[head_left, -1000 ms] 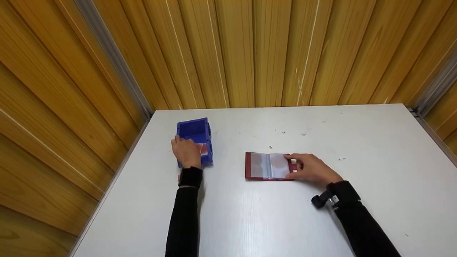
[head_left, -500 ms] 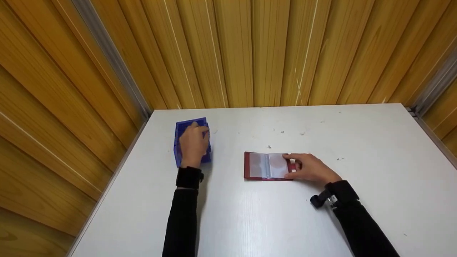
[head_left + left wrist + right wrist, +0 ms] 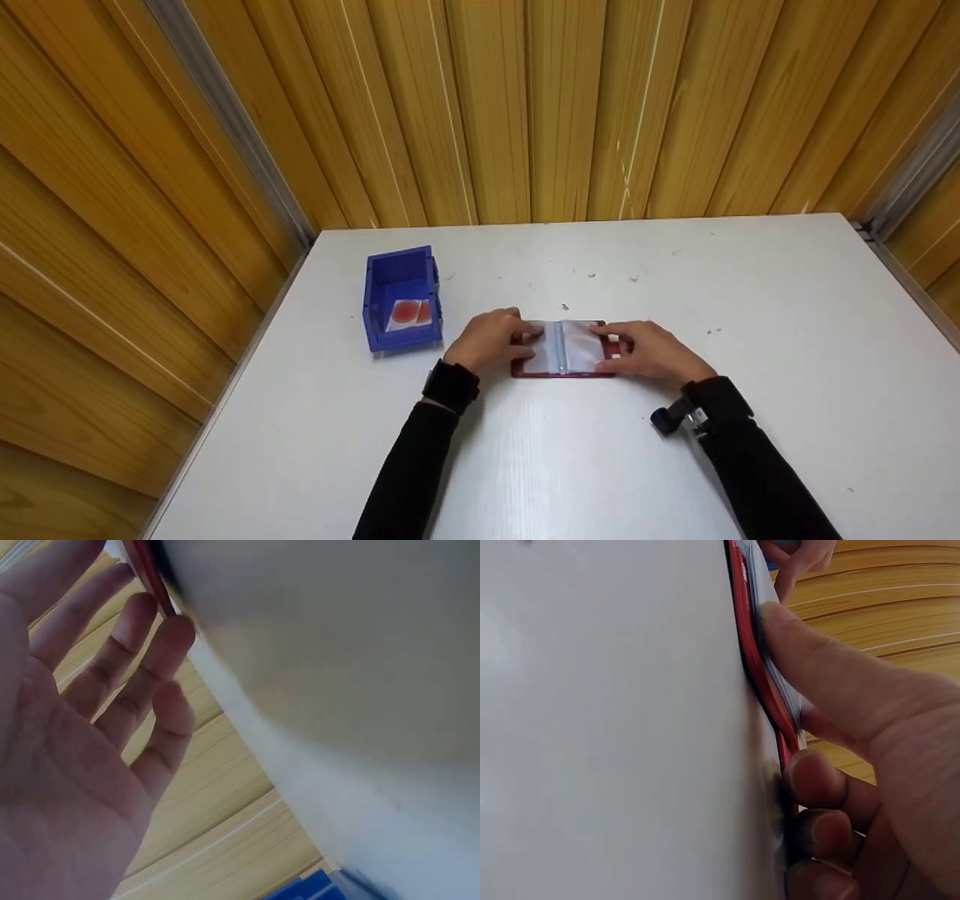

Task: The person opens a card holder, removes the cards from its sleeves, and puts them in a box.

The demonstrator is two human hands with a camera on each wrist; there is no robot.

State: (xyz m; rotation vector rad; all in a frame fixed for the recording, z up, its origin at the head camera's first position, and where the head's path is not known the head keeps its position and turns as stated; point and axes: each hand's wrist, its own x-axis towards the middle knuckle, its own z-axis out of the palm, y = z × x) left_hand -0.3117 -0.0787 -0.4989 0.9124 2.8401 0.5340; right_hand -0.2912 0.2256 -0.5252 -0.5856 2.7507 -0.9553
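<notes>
A small dark red card holder (image 3: 564, 375) lies spread on the white table in the head view, its clear plastic sleeves (image 3: 559, 349) facing up. My left hand (image 3: 487, 341) grips its left side, fingertips over the left sleeve. In the left wrist view, fingers (image 3: 169, 645) meet the red cover's edge; the thumb tip is out of sight. My right hand (image 3: 652, 351) holds the right side. The right wrist view shows that thumb (image 3: 817, 652) on the sleeves and curled fingers at the red cover (image 3: 754, 667). I cannot tell whether a card is under the left fingertips.
At the left stands a blue bin (image 3: 401, 266). Inside it lie overlapping white cards (image 3: 405, 311) with red circles. Wood-patterned panels (image 3: 570, 112) rise behind and left of the white table (image 3: 525, 465). Small dark marks (image 3: 592, 276) dot the tabletop.
My left hand has left the blue bin and moved right to the card holder's left side. The cards in the bin are now uncovered. My right hand has stayed in place.
</notes>
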